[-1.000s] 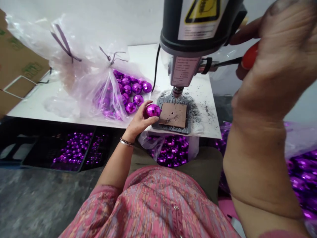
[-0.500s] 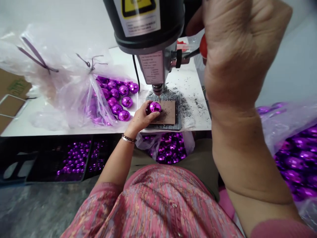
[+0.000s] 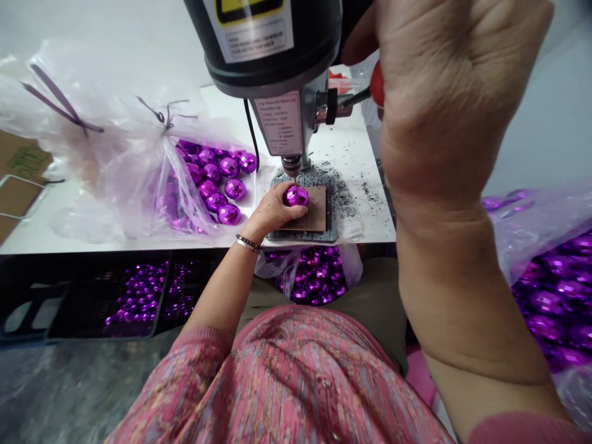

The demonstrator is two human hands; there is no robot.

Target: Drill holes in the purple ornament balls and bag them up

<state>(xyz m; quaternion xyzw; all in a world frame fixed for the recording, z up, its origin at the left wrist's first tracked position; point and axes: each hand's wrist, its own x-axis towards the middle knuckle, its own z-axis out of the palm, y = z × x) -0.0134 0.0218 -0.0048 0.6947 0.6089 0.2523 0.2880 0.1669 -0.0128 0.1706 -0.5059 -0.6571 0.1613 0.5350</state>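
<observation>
Head view: your left hand (image 3: 272, 213) is pinching the ball (image 3: 296, 196) on the pad (image 3: 314, 213) under the bit (image 3: 294, 176); your right hand (image 3: 444, 105) is clenching the lever (image 3: 375, 86). Slipping could catch fingertips.

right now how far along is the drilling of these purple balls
Done, by the look of it: grey swarf around the drill base, and balls in the bag below the table edge, though holes cannot be seen. In hand: the left hand holds one purple ball under the drill bit; the right hand grips the red-knobbed lever. Left: the balls in the open bag on the table.
</observation>
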